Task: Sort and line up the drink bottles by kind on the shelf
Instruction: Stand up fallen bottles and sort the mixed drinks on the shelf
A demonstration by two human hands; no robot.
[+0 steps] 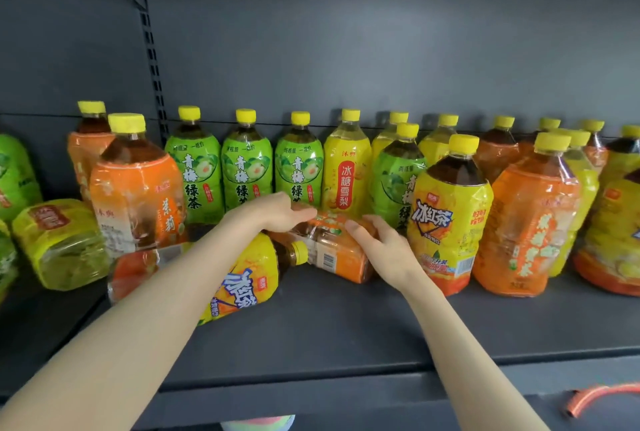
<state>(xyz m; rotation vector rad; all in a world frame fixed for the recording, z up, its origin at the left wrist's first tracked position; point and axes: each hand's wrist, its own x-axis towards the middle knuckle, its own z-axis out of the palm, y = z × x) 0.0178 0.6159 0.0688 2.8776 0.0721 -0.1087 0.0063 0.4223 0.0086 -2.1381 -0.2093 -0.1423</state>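
Orange bottle [332, 250] lying, neck hidden | left grip [277, 212] flat on it | right grip [377, 243] clamped round it

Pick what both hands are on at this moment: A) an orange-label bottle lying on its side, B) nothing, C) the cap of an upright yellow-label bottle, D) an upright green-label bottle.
A: the left hand lies on the orange-label bottle, which is on its side, and the right hand has its fingers curled over it.
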